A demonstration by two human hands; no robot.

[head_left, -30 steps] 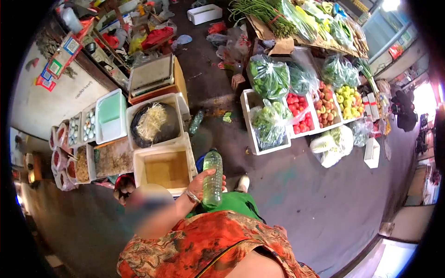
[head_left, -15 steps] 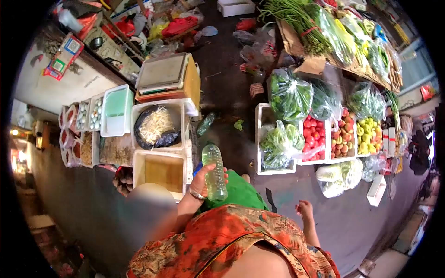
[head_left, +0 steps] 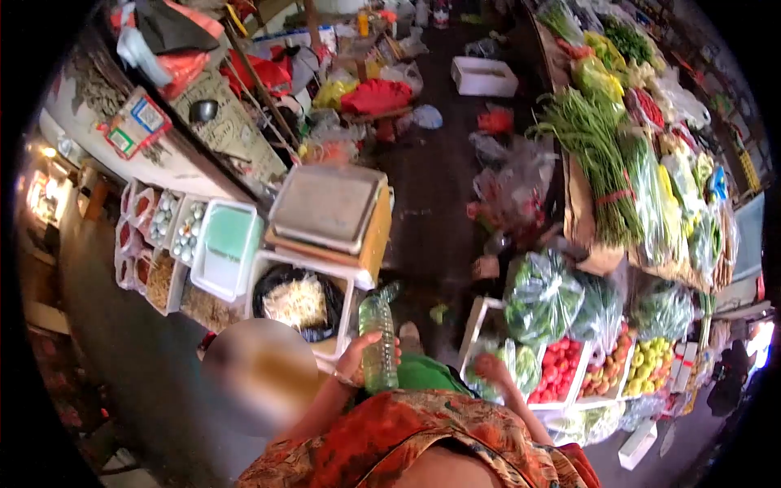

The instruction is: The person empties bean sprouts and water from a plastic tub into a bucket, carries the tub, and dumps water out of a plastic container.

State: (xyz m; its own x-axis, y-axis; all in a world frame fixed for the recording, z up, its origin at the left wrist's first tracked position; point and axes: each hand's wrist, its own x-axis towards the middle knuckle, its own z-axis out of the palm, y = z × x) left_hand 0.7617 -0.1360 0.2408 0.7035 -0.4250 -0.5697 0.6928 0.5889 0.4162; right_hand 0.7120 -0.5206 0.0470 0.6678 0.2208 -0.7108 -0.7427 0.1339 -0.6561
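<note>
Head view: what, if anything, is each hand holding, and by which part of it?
The left hand holds the bottle around its middle; no held thing shows in the right hand.

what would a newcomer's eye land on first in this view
Probably the see-through bottle gripped in the left hand, low near the middle, above the red patterned clothing. Next might come the bright red produce in a white box at lower right. The bundle of long green stalks at upper right, on the heaped stall, also stands out.
</note>
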